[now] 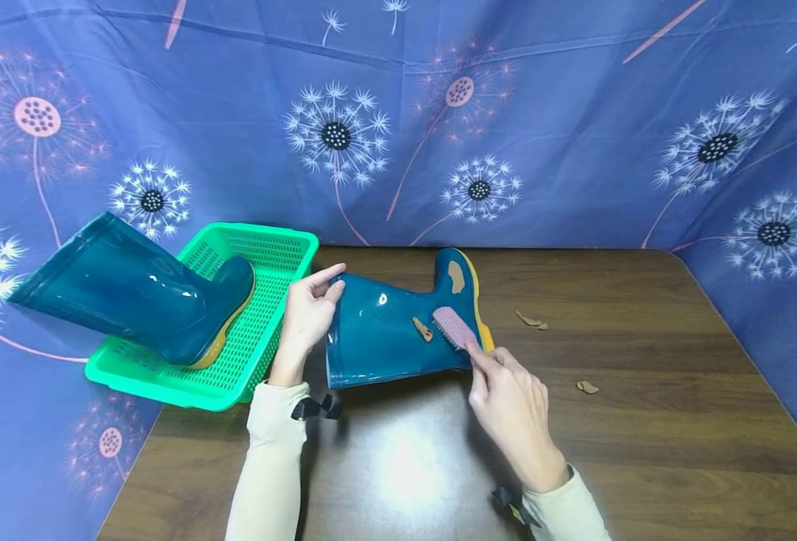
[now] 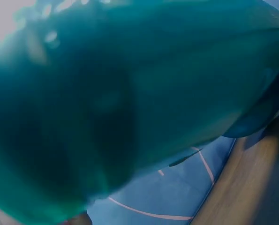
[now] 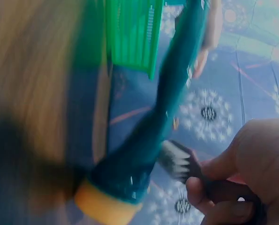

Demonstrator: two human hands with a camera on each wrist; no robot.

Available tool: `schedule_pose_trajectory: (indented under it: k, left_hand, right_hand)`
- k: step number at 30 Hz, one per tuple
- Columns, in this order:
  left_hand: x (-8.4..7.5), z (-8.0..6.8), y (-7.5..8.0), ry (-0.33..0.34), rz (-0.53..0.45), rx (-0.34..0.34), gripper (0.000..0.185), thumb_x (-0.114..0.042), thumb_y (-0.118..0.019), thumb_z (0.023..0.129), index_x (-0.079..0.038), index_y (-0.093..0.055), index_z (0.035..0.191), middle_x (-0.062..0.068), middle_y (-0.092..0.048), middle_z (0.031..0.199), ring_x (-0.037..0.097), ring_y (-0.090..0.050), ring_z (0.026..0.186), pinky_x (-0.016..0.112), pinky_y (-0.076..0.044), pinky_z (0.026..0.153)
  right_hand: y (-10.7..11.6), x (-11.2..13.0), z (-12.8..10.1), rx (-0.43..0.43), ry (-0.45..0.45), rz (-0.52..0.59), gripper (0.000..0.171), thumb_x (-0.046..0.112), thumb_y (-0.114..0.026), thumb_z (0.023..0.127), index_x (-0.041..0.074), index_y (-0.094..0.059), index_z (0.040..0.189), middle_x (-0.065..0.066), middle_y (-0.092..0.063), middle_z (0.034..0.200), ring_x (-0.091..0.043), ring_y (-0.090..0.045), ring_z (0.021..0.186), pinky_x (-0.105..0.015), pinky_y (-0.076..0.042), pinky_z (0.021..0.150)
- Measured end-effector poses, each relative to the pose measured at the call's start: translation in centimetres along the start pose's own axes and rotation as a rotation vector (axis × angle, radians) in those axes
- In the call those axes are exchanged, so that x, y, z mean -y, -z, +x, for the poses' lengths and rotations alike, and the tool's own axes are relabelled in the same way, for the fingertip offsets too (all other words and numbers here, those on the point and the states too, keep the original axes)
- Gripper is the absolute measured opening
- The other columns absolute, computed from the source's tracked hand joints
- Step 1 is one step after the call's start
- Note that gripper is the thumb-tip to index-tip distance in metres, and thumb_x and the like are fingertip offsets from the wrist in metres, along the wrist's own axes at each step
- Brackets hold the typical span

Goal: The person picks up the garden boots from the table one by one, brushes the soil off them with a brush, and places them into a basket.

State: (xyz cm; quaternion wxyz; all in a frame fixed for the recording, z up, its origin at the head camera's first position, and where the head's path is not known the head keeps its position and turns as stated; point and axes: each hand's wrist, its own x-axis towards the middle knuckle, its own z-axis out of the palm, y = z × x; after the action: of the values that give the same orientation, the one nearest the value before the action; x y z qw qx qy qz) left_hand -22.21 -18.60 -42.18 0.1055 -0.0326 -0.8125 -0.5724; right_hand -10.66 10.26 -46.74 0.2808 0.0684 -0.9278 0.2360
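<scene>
1. The counter (image 1: 641, 421) is brown wood, with bits of dirt (image 1: 587, 387) on it.
2. A green basket (image 1: 283, 240) at the left holds one boot.
3. The other boot (image 1: 384, 330) lies on its side in the middle, with brown dirt spots on it.
4. The left hand (image 1: 306, 315) grips the boot's open top to keep it from sliding.
5. The right hand (image 1: 509, 402) pinches a pink brush (image 1: 454, 327), its bristles on the boot.
6. The scrubbing step looks under way; next the brush likely needs firm strokes over the dirt spots.
</scene>
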Motion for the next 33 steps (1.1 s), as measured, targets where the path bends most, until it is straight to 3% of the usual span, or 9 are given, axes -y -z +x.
schedule_pose_trajectory:
  k: [4,8,11,15,18,22,26,30,33]
  left_hand:
    - [-0.1,0.0,0.2,0.013,0.0,-0.005,0.034,-0.013,-0.063,0.107,-0.014,-0.071,0.14,0.004,-0.066,0.074,0.006,-0.04,0.046,0.023,-0.032,0.047]
    - [-0.1,0.1,0.1,0.004,-0.008,-0.019,0.034,-0.013,-0.063,0.107,-0.014,-0.072,0.14,0.003,-0.066,0.073,0.006,-0.04,0.046,0.022,-0.031,0.047]
    - [0.0,0.2,0.0,0.008,-0.004,-0.013,0.034,-0.014,-0.064,0.107,-0.014,-0.072,0.139,0.001,-0.062,0.069,0.005,-0.038,0.046,0.023,-0.03,0.046]
    - [0.2,0.3,-0.1,0.02,0.0,-0.01,0.034,-0.014,-0.064,0.106,-0.014,-0.073,0.139,-0.001,-0.063,0.07,0.004,-0.038,0.046,0.023,-0.03,0.047]
    - [0.2,0.3,-0.1,0.009,-0.004,-0.017,0.033,-0.013,-0.064,0.106,-0.013,-0.073,0.138,0.0,-0.064,0.07,0.004,-0.038,0.045,0.022,-0.03,0.046]
    - [0.2,0.3,0.0,0.001,-0.001,-0.023,0.033,-0.013,-0.065,0.106,-0.013,-0.073,0.138,0.0,-0.063,0.068,0.005,-0.038,0.045,0.023,-0.029,0.046]
    - [0.3,0.3,-0.1,0.025,0.021,0.001,0.034,-0.015,-0.064,0.107,-0.015,-0.072,0.14,0.002,-0.065,0.07,0.007,-0.04,0.046,0.024,-0.031,0.047]
    - [0.5,0.4,-0.1,0.036,0.029,0.007,0.034,-0.015,-0.064,0.107,-0.015,-0.072,0.14,0.009,-0.073,0.079,0.006,-0.046,0.048,0.024,-0.035,0.049]
    - [0.6,0.4,0.0,0.031,0.024,-0.009,0.034,-0.016,-0.064,0.107,-0.015,-0.072,0.14,0.013,-0.076,0.084,0.006,-0.049,0.049,0.023,-0.037,0.05]
  right_hand:
    - [-0.1,-0.2,0.1,-0.087,0.02,0.065,0.032,0.005,-0.073,0.094,0.014,-0.082,0.123,-0.006,-0.073,0.088,-0.018,-0.055,0.057,-0.034,-0.038,0.048]
    - [-0.4,0.3,-0.2,-0.021,0.1,0.112,0.035,0.006,-0.072,0.096,0.014,-0.079,0.129,-0.004,-0.072,0.089,-0.009,-0.044,0.055,-0.026,-0.035,0.048]
    - [-0.4,0.2,-0.4,0.016,0.05,0.055,0.033,0.007,-0.071,0.096,0.013,-0.08,0.127,-0.006,-0.072,0.087,-0.01,-0.044,0.054,-0.027,-0.035,0.047]
    - [-0.2,-0.4,-0.3,-0.044,-0.046,0.025,0.03,0.003,-0.072,0.093,0.009,-0.082,0.121,-0.009,-0.072,0.085,-0.021,-0.054,0.056,-0.039,-0.041,0.05]
    - [-0.2,-0.6,-0.1,-0.079,-0.015,0.078,0.031,0.002,-0.073,0.094,0.007,-0.08,0.124,-0.011,-0.073,0.088,-0.021,-0.057,0.06,-0.039,-0.044,0.053]
    - [-0.6,-0.4,0.0,-0.023,0.064,0.113,0.033,0.003,-0.072,0.097,0.007,-0.077,0.129,-0.01,-0.073,0.092,-0.014,-0.052,0.06,-0.03,-0.043,0.051]
    - [-0.5,-0.8,-0.1,0.006,0.014,0.04,0.031,0.004,-0.07,0.095,0.008,-0.08,0.124,-0.01,-0.072,0.086,-0.019,-0.053,0.055,-0.034,-0.042,0.049]
    - [0.0,-1.5,0.1,-0.073,-0.067,0.003,0.031,0.002,-0.07,0.093,0.007,-0.081,0.121,-0.014,-0.072,0.085,-0.031,-0.059,0.057,-0.045,-0.043,0.049]
    - [-0.1,-1.4,0.3,-0.118,-0.033,0.046,0.032,0.002,-0.071,0.095,0.006,-0.079,0.125,-0.014,-0.073,0.09,-0.029,-0.061,0.061,-0.045,-0.046,0.052]
